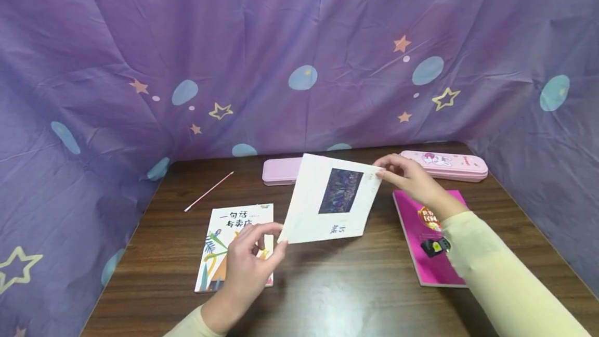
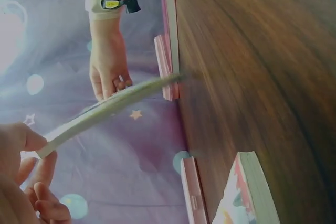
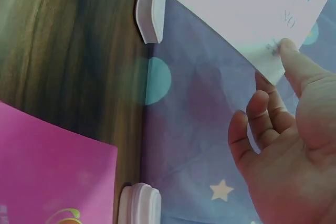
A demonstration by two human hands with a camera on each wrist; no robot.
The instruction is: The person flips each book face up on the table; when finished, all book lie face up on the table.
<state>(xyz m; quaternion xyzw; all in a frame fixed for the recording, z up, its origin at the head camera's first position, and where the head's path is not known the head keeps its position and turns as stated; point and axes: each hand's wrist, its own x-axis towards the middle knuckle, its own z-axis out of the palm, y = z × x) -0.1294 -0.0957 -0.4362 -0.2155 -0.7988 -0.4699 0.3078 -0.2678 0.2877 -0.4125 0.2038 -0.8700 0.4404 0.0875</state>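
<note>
White book (image 1: 304,202): held up over the middle of the table (image 1: 327,285), tilted, its dark rectangular picture and printed characters facing the head camera. Left wrist view gives it nearly edge-on, raised clear of the wood.

Left hand (image 1: 252,261): grasping the white book, thumb and fingers pinching its near left corner. This hand is above the illustrated book (image 1: 215,264), covering part of its cover.

Right hand (image 1: 406,173): grasping the white book at its far right corner, thumb on the printed face, a finger behind; in the right wrist view the other fingers are curled, apart from the page.

Right forearm, in a pale yellow sleeve (image 1: 505,274), passes over the magenta book (image 1: 430,269), which lies on the right of the table. Small black device (image 1: 435,246) with a yellow-green patch worn at that wrist.

Illustrated book lies flat, near left, white cover with black characters and coloured drawings. Thin pinkish stick (image 1: 208,191) lies slantwise just beyond it. Plain pink case (image 1: 281,171) at the far middle, partly hidden by the white book. Second pink case (image 1: 449,165), rabbit print on its lid, far right, beyond the magenta book. Purple cloth (image 1: 262,40) with stars and blue ovals hangs behind.
</note>
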